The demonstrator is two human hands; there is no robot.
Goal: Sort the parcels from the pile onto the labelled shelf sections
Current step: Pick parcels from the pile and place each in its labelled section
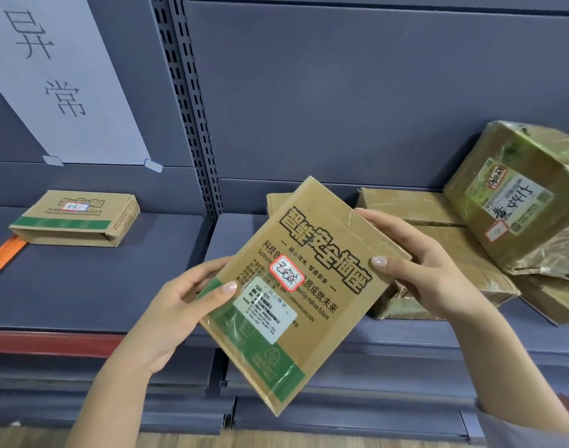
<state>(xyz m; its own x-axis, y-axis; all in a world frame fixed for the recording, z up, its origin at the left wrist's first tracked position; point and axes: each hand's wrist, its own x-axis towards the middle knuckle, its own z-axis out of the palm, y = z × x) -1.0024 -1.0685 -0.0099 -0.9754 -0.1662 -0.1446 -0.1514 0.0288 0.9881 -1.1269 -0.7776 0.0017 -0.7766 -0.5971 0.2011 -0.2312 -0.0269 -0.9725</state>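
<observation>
Parcel between hands, taped boxes behind, paper sign

Orange strap, wooden floor below

- Grey-blue metal shelving unit fills the view; plain flat back panels, faint horizontal seams.
- Slotted upright, two columns of holes, splits left bay from right bay.
- Left shelf deck carries a red front strip along its edge; an orange strip lies at its far left.
- Lower shelves stacked close beneath.
- Wood-grain floor at bottom edge.
- Light even, diffuse, soft shadows.
</observation>
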